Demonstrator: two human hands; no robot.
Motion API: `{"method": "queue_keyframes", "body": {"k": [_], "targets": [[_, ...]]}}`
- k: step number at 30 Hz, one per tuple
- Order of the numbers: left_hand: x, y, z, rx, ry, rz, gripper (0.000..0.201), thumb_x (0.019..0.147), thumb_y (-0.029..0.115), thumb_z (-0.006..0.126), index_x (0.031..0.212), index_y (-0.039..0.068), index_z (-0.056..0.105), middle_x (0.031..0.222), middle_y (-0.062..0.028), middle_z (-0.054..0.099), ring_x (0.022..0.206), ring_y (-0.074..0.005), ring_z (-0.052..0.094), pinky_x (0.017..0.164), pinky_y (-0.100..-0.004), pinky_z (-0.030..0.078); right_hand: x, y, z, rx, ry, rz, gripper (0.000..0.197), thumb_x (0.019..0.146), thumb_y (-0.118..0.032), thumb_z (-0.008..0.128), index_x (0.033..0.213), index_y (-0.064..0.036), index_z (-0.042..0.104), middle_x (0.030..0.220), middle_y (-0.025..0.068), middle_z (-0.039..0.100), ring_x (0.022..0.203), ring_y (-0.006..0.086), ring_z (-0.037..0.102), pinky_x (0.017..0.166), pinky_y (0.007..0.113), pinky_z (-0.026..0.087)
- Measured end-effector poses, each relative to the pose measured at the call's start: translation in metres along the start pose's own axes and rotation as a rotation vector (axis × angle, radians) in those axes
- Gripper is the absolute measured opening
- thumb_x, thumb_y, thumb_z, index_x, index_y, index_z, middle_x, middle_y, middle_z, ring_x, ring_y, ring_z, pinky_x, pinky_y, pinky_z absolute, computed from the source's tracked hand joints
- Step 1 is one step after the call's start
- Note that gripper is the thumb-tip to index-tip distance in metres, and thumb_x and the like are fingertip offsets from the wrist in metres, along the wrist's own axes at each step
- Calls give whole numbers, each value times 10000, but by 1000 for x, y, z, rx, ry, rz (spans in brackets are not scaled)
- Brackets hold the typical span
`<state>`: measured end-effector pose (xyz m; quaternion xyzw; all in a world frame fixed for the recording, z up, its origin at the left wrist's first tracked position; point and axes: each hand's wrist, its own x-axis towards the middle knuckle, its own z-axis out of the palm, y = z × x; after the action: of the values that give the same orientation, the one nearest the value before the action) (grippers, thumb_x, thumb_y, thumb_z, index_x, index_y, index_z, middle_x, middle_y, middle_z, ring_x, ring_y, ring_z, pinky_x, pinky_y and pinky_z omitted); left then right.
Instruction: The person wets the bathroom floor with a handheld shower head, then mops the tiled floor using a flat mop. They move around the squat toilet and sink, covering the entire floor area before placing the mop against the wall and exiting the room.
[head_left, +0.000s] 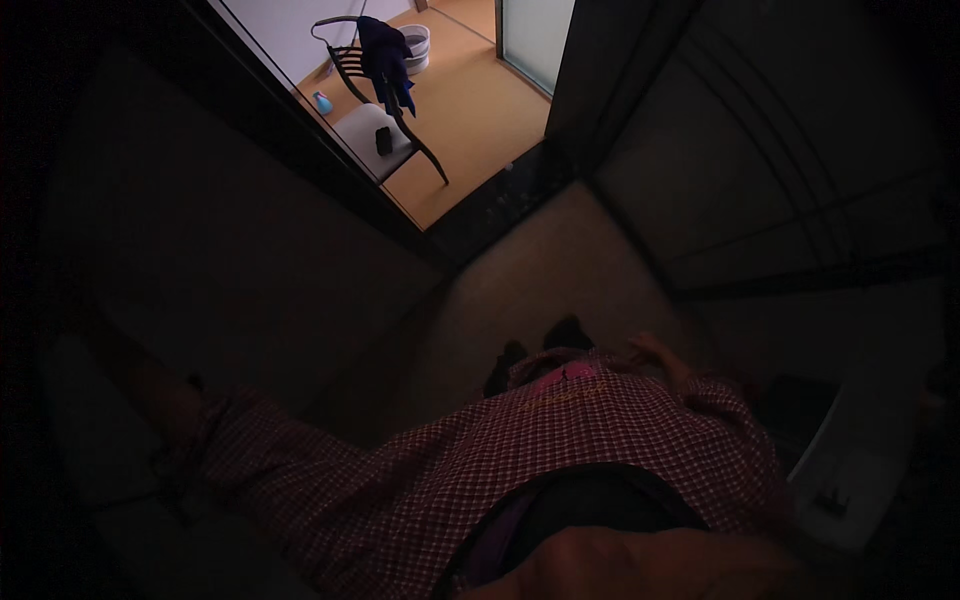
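Note:
My left arm [165, 405] reaches out to the left in a checked sleeve, toward a dark wall or door panel. The left hand at its end is lost in shadow, so its fingers and anything they touch cannot be made out. My right hand [652, 352] hangs low in front of my body, beside the hem of the red-checked smock [560, 430]. Its fingers look loosely apart, and nothing shows in them. A pink patch [565, 375] marks the smock's front. Below it, my dark shoes [567, 333] stand on the dim floor.
Past a dark threshold [510, 190] lies a lit room with a wood-coloured floor [470, 100]. A chair [365, 130] there bears dark cloth [385, 55] and a small black object [384, 141]. Behind it stands a white basket [415, 48]. Dark panels [760, 150] flank me.

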<state>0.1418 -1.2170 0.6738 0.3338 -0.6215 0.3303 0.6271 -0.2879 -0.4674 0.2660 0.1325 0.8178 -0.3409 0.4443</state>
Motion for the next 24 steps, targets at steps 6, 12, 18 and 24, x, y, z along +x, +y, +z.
{"method": "queue_keyframes", "body": {"k": [6, 12, 18, 24], "targets": [[-49, 34, -85, -62, -36, 186, 496, 868, 406, 495, 1281, 146, 407, 1301, -116, 364, 1164, -283, 341, 989, -466, 307, 18, -11, -31, 45, 165, -95, 255, 871, -244, 565, 963, -7, 538, 803, 133, 597, 625, 230, 629, 481, 348, 531], [-88, 153, -140, -420, -93, 269, 409, 860, 342, 547, 1240, 213, 469, 1252, -59, 421, 1100, -228, 416, 952, -449, 385, -30, -33, -17, 8, 170, -123, 223, 874, -203, 555, 857, 19, 553, 733, 123, 598, 610, 212, 618, 496, 334, 519], [-189, 234, -127, -843, -686, -44, 407, 753, 152, 649, 1147, 107, 559, 1231, -94, 461, 1100, -269, 423, 968, -464, 327, -67, -35, 13, -91, 199, -56, 199, 868, -185, 549, 861, 14, 552, 781, 124, 607, 632, 203, 624, 499, 327, 514], [-346, 220, -139, -917, -1528, -882, 452, 738, 133, 658, 1158, 13, 543, 1031, -138, 571, 842, -260, 591, 811, -379, 466, -56, -17, 35, -48, 229, -75, 182, 852, -156, 537, 879, 22, 560, 766, 114, 600, 597, 194, 606, 449, 311, 488]]}}
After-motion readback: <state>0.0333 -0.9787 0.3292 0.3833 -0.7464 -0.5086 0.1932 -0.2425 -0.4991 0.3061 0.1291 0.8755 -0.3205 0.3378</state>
